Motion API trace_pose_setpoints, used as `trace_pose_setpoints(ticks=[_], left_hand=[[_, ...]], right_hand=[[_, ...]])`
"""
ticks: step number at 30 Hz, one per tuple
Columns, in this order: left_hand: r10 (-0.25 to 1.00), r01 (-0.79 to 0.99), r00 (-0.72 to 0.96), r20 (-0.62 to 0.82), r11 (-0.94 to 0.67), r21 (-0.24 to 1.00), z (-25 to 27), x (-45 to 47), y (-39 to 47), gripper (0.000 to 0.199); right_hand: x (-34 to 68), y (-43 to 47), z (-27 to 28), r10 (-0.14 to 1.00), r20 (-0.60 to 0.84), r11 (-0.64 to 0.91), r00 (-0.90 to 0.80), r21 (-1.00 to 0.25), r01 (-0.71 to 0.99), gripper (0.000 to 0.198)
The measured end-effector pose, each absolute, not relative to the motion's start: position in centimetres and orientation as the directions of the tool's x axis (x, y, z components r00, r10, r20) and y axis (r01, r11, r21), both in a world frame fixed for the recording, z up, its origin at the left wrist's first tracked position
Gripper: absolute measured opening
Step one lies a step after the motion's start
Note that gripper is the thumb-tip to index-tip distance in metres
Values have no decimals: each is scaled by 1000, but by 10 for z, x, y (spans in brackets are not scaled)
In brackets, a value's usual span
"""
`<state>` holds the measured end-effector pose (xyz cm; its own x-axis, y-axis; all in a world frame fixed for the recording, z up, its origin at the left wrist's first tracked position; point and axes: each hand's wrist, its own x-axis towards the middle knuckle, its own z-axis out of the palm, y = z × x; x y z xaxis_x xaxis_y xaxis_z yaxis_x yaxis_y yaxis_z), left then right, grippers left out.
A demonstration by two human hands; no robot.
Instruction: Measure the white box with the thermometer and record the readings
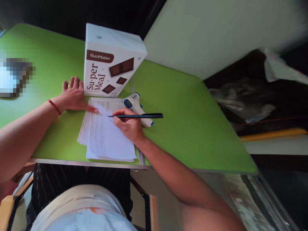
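Sheets of paper (115, 141) lie stacked on the green table, their left part covered in columns of small handwriting. Between the thumb and fingers of my right hand (130, 126) is a black pen (149, 115), its tip pointing left, at the right side of the written columns; I cannot tell whether it touches the paper. My left hand (73, 96) lies flat with fingers spread on the table, its thumb on the sheets. A white infrared thermometer (134, 102) rests partly behind my right hand, beside the paper's upper right corner.
A white NutriMotion box (103, 67) stands upright behind the paper. At the far left lies a pixelated object (14, 78). The green table (183, 128) ends at the wall behind and at a cluttered dark shelf (245, 96) on the right.
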<state>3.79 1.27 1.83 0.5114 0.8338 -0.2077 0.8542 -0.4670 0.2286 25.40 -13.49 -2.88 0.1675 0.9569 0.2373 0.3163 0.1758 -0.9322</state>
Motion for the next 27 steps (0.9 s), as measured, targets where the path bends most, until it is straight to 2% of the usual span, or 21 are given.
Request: trace_pose_setpoints(ticks=[10, 14, 18, 27], left_hand=[[828, 855, 515, -222, -476, 206, 12, 37, 17, 181], [825, 855, 516, -229, -484, 185, 13, 38, 16, 176], [830, 849, 520, -201, -477, 226, 16, 39, 14, 173], [839, 849, 508, -198, -448, 280, 22, 39, 11, 182]], right_hand=[[253, -134, -37, 942, 307, 229, 133, -883, 411, 10], [253, -134, -36, 947, 301, 230, 112, -878, 420, 11], [253, -135, -33, 952, 286, 214, 105, -874, 436, 8], [252, -134, -32, 960, 249, 175, 129, -892, 417, 7]])
